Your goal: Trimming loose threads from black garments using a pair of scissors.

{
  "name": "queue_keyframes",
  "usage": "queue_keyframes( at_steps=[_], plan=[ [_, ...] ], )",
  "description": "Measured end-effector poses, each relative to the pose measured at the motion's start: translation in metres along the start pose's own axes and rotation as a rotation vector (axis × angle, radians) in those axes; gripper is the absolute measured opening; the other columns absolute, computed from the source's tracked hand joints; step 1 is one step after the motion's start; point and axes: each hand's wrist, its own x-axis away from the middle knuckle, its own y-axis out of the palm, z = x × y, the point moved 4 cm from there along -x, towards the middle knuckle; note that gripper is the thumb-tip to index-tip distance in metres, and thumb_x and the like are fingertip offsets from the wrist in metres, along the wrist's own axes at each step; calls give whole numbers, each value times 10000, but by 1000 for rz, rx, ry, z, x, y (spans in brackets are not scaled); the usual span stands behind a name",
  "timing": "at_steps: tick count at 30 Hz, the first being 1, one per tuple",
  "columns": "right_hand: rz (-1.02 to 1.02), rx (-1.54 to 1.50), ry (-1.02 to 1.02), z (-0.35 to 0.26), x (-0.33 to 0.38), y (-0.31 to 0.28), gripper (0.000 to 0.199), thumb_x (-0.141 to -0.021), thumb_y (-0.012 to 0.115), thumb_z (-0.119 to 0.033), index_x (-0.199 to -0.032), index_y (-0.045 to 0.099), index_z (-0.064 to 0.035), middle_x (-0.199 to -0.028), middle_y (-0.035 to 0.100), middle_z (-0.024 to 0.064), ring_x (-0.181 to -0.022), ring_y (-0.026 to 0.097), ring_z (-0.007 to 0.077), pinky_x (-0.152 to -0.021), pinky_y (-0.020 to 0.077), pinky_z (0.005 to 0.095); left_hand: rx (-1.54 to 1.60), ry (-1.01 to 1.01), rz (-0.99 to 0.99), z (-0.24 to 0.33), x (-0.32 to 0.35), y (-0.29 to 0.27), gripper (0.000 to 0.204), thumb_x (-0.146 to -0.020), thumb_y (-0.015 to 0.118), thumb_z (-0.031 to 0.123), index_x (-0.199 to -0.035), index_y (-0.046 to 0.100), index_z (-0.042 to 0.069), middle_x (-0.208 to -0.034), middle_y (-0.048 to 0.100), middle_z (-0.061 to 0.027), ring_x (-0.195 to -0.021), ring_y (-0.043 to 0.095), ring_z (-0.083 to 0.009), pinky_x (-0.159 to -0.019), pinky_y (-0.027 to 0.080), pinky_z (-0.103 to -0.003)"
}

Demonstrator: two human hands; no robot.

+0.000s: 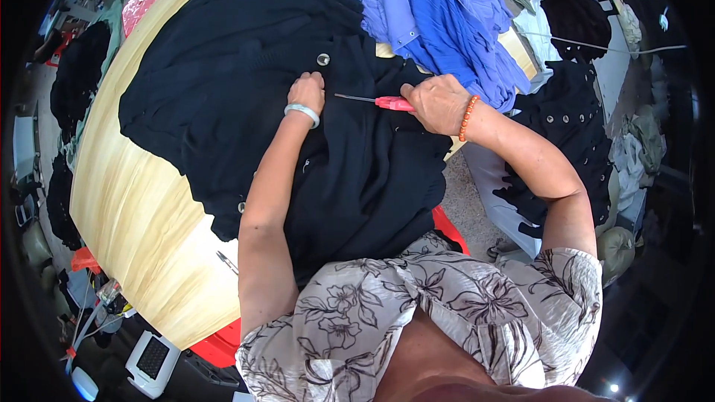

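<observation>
Two hands work apart in the head view over a black garment [246,67] spread on the pale wooden worktop [134,231]. The right hand [439,103] is closed around the handle of a red-handled tool [392,103], its thin metal shaft pointing toward the left hand [306,94]. Working well here probably means holding the cloth flat, steering the tip shallowly to avoid snagging the knit, and leaving the left fingers outside its path. The garment lies beneath both hands; a round metallic fastener [322,59] sits just beyond the left hand, whose fingers curl against the cloth, though whether they pinch it I cannot tell.
</observation>
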Motion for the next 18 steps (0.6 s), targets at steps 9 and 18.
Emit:
queue_keyframes(
  at_steps=[9,18],
  plan=[
    [263,-111,8,22,1,2,127,-809,545,-93,-901,573,-9,-726,657,195,-743,674,353,-630,525,461,287,133,449,24,-15,-36,372,-772,735,136,-1113,589,110,-1053,561,-119,-982,587,-331,-801,508,-417],
    [123,-57,102,22,11,0,198,-843,614,-203,-941,567,-37,-702,639,193,-693,650,390,-611,503,497,31,179,304,21,-50,-4,88,-705,624,127,-689,663,50,-839,644,-169,-858,614,-360,-777,524,-461]
  ],
)
